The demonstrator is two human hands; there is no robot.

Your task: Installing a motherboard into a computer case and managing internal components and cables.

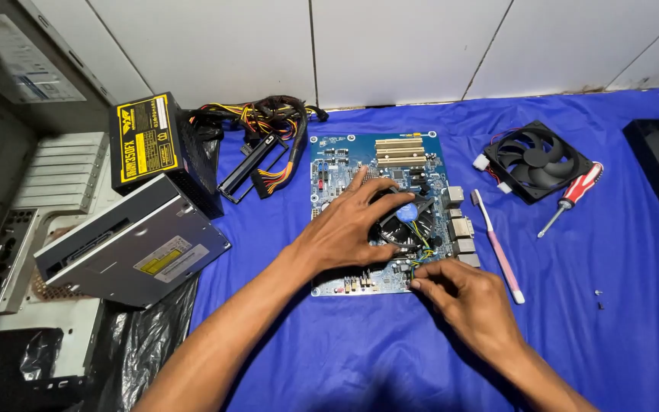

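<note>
Motherboard (360, 221) lies on blue cloth (619, 252) below white tiled wall (390, 46).

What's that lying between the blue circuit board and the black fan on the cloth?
A pink toothbrush lies on the blue cloth between the motherboard and the black case fan, as the head view shows.

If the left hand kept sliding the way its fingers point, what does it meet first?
The left hand points up-right across the motherboard; its fingers already touch the cooler fan, so that comes first.
</note>
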